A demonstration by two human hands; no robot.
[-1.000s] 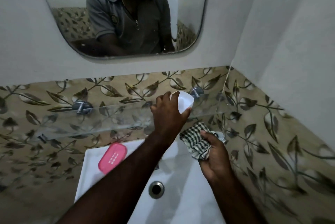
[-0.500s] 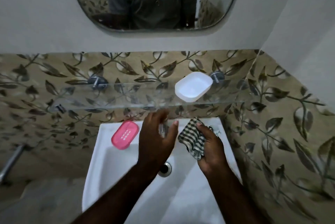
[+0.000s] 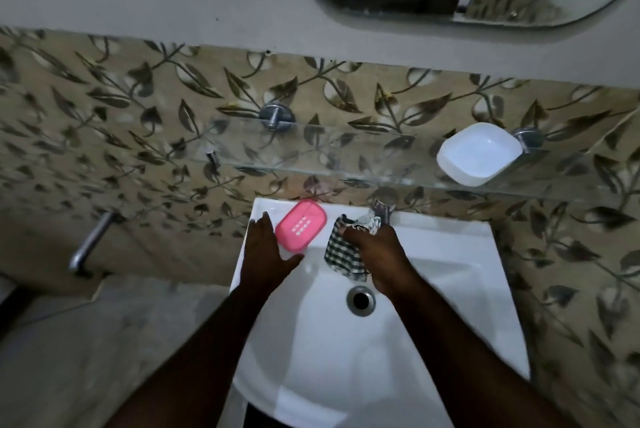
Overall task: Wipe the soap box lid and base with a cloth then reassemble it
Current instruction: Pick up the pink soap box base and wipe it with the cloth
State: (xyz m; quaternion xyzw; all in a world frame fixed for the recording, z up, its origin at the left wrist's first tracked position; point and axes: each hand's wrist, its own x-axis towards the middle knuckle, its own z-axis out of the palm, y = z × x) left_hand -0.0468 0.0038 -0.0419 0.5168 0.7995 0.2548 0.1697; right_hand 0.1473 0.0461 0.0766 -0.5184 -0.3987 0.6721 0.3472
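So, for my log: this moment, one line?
left hand: open, at pink part | right hand: holds cloth | white part: on shelf

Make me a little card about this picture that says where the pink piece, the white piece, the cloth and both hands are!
pink soap box part: on the sink rim, back left corner
white soap box part: on the glass shelf, hollow side up
checked cloth: gripped by the right hand, above the basin
left hand: open, beside the pink part, touching unclear
box joined: no
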